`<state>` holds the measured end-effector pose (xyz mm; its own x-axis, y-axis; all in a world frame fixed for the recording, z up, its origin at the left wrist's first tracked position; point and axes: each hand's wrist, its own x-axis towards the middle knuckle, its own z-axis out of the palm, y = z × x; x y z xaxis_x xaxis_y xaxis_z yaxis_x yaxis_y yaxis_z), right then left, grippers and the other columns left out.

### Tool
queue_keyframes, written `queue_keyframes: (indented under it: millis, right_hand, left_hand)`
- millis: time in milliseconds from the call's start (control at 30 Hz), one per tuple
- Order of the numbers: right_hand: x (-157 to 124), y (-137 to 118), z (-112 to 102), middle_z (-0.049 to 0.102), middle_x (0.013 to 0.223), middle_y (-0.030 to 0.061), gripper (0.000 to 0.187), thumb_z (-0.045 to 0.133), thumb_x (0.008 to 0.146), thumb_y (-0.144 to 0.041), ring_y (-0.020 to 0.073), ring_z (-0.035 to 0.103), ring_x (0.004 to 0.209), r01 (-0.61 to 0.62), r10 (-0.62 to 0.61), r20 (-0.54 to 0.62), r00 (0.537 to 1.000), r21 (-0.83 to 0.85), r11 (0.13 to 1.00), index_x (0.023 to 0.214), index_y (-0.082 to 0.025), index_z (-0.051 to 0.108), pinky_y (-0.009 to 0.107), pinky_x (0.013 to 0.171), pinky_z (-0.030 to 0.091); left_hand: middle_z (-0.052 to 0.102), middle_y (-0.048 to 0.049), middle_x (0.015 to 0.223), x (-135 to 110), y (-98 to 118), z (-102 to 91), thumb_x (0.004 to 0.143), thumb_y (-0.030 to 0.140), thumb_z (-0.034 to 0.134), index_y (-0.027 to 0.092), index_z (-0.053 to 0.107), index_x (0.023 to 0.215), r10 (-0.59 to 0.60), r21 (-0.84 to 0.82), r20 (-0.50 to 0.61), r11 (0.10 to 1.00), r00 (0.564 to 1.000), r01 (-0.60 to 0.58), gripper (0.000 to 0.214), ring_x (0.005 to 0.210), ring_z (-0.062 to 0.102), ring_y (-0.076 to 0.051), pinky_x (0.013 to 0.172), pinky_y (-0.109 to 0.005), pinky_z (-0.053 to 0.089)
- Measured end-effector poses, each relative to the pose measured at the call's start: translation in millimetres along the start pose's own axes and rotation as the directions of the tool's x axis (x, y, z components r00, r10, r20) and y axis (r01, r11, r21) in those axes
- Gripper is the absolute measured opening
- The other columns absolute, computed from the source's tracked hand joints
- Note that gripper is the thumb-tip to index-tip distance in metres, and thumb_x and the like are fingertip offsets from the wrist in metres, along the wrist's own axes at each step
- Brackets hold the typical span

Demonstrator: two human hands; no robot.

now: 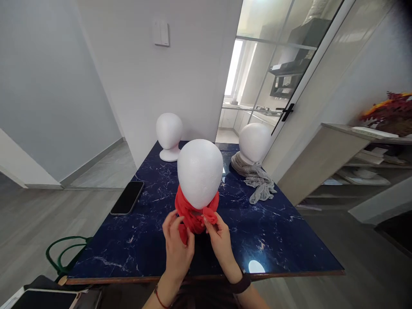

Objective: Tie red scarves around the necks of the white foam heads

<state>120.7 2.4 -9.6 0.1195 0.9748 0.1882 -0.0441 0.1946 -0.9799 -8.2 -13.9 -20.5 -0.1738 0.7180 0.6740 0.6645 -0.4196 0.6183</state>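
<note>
A white foam head [200, 171] stands near the front of the dark blue marble table [283, 240]. A red scarf [193, 212] is wrapped round its neck. My left hand [177, 246] pinches a hanging end of the red scarf at the front. My right hand [220, 240] pinches the scarf's other end, just right of the knot. Both hands sit close together below the head.
Two more white foam heads stand at the back: a bare one [169, 134] on the left and one [255, 142] on the right with a grey scarf [257, 178] round its base. A black phone [128, 197] lies at the table's left edge. A shelf [360, 141] stands right.
</note>
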Motion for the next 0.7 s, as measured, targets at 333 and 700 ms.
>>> queue_keyframes:
  millis: [333, 700]
  right_hand:
    - [22, 6, -5, 0.07, 0.085, 0.0058, 0.029, 0.073, 0.071, -0.041, 0.0154, 0.064, 0.069, -0.238, 0.279, -0.034, 0.96, 0.433, 0.87, 0.088, -0.018, 0.07, 0.023, 0.055, 0.043]
    - [53, -4, -23, 0.071, 0.091, 0.0059, 0.03, 0.079, 0.066, -0.036, 0.0144, 0.067, 0.078, -0.221, 0.324, -0.096, 0.941, 0.551, 0.805, 0.086, -0.015, 0.071, 0.023, 0.067, 0.05]
  left_hand:
    - [0.061, -0.0038, 0.089, 3, -32, -3.4, 0.08, 0.027, 0.052, 0.019, 0.047, 0.101, -0.384, -0.256, 0.438, 0.814, 0.813, 0.522, 0.023, 0.08, 0.064, -0.017, 0.075, -0.032, 0.052]
    - [0.049, 0.0038, 0.059, 5, -41, -12.7, 0.079, 0.027, 0.052, 0.018, 0.046, 0.062, -0.325, -0.076, 0.474, 0.911, 0.818, 0.406, 0.02, 0.058, 0.045, -0.011, 0.055, -0.019, 0.035]
